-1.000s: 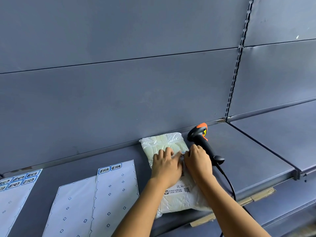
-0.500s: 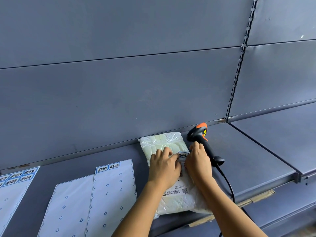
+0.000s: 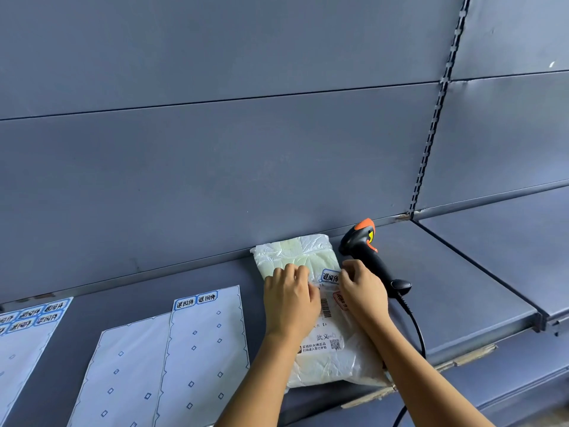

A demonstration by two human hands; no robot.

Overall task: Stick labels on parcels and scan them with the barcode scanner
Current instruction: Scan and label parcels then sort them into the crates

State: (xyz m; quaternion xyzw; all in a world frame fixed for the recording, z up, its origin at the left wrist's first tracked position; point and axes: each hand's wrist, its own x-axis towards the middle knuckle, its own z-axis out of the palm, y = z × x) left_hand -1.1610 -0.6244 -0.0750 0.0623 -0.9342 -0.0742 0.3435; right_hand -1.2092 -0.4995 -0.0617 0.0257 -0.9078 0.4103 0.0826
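— Right-hand fingertips [image 3: 349,268] are bent down on the right edge of the blue label [image 3: 330,277]. Pinching it or pressing it flat, I can't tell.

— And the other one?

— The left hand [image 3: 289,300] sits just left of the label, fingers down on the plastic, gripping nothing, just pinning the parcel [image 3: 326,362]. That white bag lies flat on the shelf [image 3: 455,288], long side running near to far, barcode [image 3: 325,308] showing between the two hands.

— So the scan comes next?

— I'd say so. The barcode scanner [image 3: 368,257] lies just right of the right hand [image 3: 365,292], handle slanting near-right, orange head far-left. The right hand is much the nearer one, a short reach rightward.
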